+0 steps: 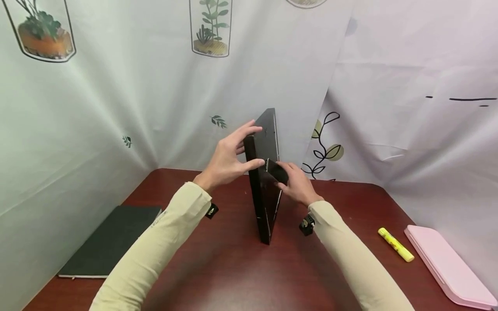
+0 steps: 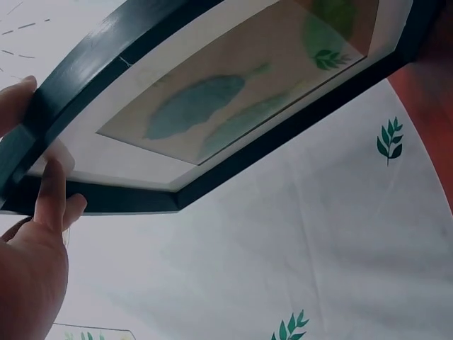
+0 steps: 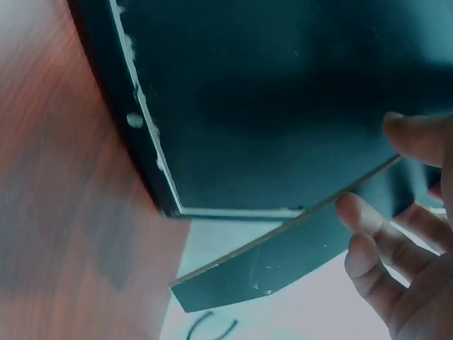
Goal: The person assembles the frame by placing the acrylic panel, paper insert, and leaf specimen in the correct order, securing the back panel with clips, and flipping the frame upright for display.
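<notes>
A black picture frame [image 1: 254, 185] stands upright on the table, seen nearly edge-on in the head view. Its front, with a print of leaves [image 2: 198, 106] behind the pane, faces the left wrist camera. My left hand [image 1: 225, 162] grips the upper near edge, thumb on the back side and fingers at the front. At the back, my right hand [image 1: 297, 183] pinches the black easel stand [image 3: 262, 265] between thumb and fingers. That stand is swung out at an angle from the dark back panel [image 3: 269, 106].
A dark green notebook [image 1: 113, 237] lies at the table's left side. To the right are a yellow marker [image 1: 396, 245] and a pink case [image 1: 447, 263]. Behind the table [image 1: 233, 268] hangs a white curtain [image 1: 163, 86] printed with plants.
</notes>
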Demonstrator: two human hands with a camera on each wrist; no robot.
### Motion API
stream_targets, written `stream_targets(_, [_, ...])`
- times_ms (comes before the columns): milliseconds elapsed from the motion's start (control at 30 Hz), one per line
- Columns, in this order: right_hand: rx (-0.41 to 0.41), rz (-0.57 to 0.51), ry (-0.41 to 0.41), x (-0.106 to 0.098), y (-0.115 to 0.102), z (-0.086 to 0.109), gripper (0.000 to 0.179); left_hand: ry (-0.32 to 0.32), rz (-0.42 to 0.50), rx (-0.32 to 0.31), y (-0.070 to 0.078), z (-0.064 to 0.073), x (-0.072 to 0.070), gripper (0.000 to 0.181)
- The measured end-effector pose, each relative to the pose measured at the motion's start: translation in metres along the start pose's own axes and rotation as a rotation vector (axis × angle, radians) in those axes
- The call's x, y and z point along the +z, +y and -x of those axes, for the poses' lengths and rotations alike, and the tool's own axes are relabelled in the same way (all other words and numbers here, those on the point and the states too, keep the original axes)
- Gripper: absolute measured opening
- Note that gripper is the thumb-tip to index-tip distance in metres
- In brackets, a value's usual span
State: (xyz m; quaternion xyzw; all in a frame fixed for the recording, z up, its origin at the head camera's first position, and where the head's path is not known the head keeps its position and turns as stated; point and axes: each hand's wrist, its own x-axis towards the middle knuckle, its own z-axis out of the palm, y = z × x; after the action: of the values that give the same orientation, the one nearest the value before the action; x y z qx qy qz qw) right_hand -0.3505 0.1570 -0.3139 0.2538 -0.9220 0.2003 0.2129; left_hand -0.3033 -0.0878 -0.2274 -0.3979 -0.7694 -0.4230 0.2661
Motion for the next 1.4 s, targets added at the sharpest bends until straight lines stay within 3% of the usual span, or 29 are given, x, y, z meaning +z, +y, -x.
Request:
stream_targets(167, [-0.044,0.033,0.027,-0.018,0.012,0.005,0.066,-0.032,-0.02,0.047,0.006,-0.012,0.007,0.072])
stream_targets(333, [-0.012,0.053,0.029,-0.031,0.02,0.017,0.065,-0.085,-0.055,0.097,0.016,-0.023,0.019,0.072])
stream_targets(500, [0.03,0.119,0.042,-0.035,0.027,0.033,0.067,-0.135,-0.064,0.158,0.026,-0.029,0.037,0.071])
stream_targets(667, [0.001,0.128,0.08,-0.032,0.034,0.043,0.068,-0.126,-0.063,0.204,0.03,-0.029,0.056,0.075])
stream_targets(800, [-0.018,0.123,0.134,-0.028,0.043,0.054,0.064,-0.147,-0.03,0.226,0.025,-0.017,0.074,0.088])
stream_targets(900, [-0.016,0.086,0.164,-0.025,0.052,0.061,0.055,-0.184,-0.044,0.22,0.019,0.001,0.093,0.093])
stream_targets(1100, [0.061,-0.003,0.178,-0.012,0.063,0.08,0.032,-0.236,-0.206,0.213,0.005,0.043,0.12,0.088])
stream_targets(1233, [0.062,-0.004,0.176,-0.004,0.063,0.085,0.024,-0.248,-0.204,0.231,-0.001,0.059,0.122,0.077])
stream_targets(1400, [0.039,-0.021,0.186,-0.002,0.059,0.078,0.03,-0.247,-0.221,0.255,-0.007,0.066,0.115,0.068])
